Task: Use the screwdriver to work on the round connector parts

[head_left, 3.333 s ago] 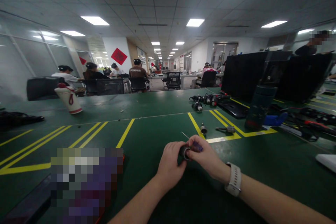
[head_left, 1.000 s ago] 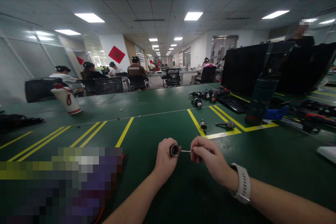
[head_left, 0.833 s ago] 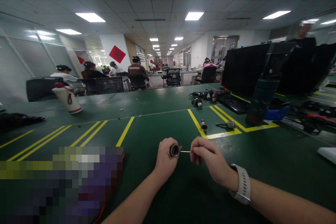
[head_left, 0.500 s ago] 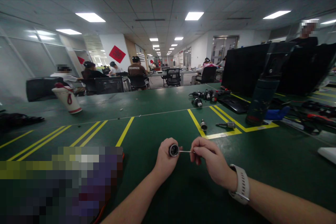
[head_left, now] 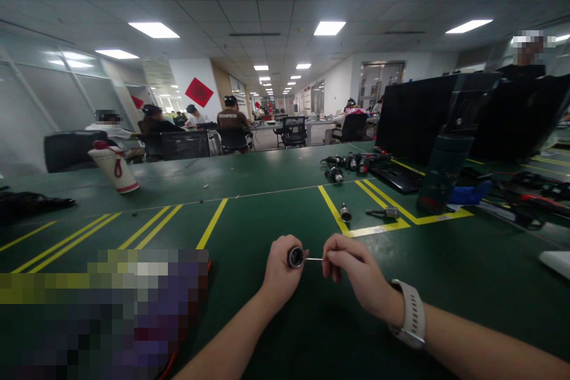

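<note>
**Rod at connector, both hands full**

L hand [head_left: 281, 272], lower centre of frame, is wrapped round a dark connector [head_left: 295, 257] w/ a bright rim, its round open end facing the camera. R hand [head_left: 351, 262], just right of it, pinches a thin metal rod [head_left: 314, 259] btwn thumb & fingers; rod runs approx. level to the connector's right side (can't tell if the tip touches or goes in, too small). Pale watch strap [head_left: 409, 313] on R wrist. Both hands are over the green desk [head_left: 262, 214]. Up & right of them, a small metal cap [head_left: 345, 213] sits by the yellow tape [head_left: 333, 209]; a metal plug [head_left: 386, 212] lies apart from it, also w/in the tape. Further up: dark connector cluster [head_left: 352, 162]. Right: dark bottle [head_left: 445, 175], standing. Left: white cup [head_left: 116, 170] w/ red trim.
</note>
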Tool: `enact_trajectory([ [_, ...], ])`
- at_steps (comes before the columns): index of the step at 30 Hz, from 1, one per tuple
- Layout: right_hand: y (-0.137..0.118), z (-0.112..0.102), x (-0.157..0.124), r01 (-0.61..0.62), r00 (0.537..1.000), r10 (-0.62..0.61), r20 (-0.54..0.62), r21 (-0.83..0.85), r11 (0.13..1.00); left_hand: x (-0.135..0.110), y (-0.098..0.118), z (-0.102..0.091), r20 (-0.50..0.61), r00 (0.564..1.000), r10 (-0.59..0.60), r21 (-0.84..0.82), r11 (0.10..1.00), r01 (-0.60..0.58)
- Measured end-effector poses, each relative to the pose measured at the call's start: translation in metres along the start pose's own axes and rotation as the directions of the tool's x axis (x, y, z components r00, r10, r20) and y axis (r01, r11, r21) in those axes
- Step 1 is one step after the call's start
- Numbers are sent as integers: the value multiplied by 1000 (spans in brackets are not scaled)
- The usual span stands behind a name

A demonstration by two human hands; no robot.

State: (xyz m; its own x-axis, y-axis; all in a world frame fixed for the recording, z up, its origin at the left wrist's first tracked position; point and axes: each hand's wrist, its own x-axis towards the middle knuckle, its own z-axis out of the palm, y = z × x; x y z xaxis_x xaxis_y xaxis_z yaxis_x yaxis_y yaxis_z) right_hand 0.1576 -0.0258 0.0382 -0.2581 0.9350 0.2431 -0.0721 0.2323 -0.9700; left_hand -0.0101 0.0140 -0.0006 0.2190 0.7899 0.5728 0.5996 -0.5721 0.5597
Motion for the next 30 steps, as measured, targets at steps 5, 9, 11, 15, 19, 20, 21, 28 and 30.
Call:
enact_trajectory([
  [5, 5, 0, 3, -75, 995, 85, -49, 177, 981, -1, 1, -1, 13, 999, -46, -121, 991, 47],
  [9, 5, 1, 3, -81, 995, 91, -41, 202, 976, 0, 1, -1, 22, 997, -73, -178, 981, 76],
  [11, 3, 1, 3, -62, 996, 71, -48, 166, 984, 0, 2, -1, 17, 997, -69, -150, 986, 71],
  [15, -2, -1, 2, -17, 999, 18, -28, 58, 998, 0, 3, -3, 17, 999, -45, -47, 998, 46],
  [19, -1, -1, 2, -24, 1000, 23, 8, 50, 998, -1, 4, -3, 22, 999, -38, -41, 998, 39],
  [20, -1, -1, 2, -34, 999, 33, 10, 71, 997, -1, 3, -3, 20, 999, -41, -60, 997, 42],
  [21, 1, -1, 2, -47, 999, 46, 8, 98, 994, -1, 3, -2, 16, 999, -45, -82, 996, 46],
  [28, 6, 1, 3, -88, 994, 99, -38, 222, 971, 0, 3, -2, 9, 997, -73, -200, 977, 73],
  [30, 5, 1, 2, -63, 997, 71, -35, 188, 980, 1, 4, -2, 8, 997, -83, -203, 976, 83],
])
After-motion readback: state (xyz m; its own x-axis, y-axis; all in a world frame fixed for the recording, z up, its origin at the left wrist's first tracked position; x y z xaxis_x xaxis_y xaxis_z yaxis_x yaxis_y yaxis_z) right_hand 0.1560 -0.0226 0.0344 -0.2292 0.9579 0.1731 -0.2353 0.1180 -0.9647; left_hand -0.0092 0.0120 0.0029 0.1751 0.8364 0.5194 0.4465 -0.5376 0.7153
